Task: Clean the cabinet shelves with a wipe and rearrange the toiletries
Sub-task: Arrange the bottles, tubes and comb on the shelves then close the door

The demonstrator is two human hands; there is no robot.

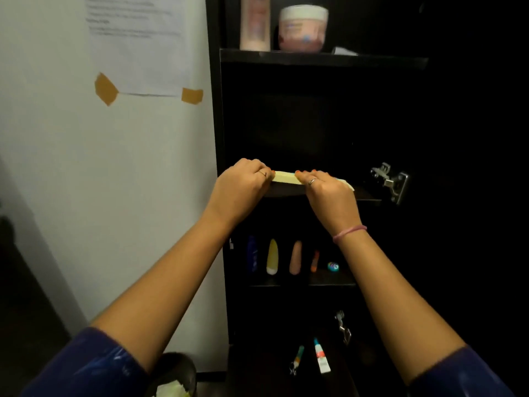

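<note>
A: What are your hands doing?

B: Your left hand [243, 181] and your right hand [323, 187] are close together. Both hold a yellow wipe [286, 177] on the edge of a dark shelf [367, 196]. Your left fingers curl over one end of the wipe. Your right fingers press down on the other part.

A: Where is the wipe?

B: It is stretched flat between your two hands and sticks out a bit past your right hand.

A: What is up above your hands?

B: A tall pink bottle [255, 22] and a white jar [303, 28] stand side by side on the top shelf [323, 59].

A: And below your hands?

B: A blue bottle [252, 253], a yellow bottle [272, 257] and a peach bottle [295, 257] stand in a row. Lower still lie two small tubes [322, 356].

A: Anything by your right hand?

B: A shiny metal hinge [390, 180].
</note>
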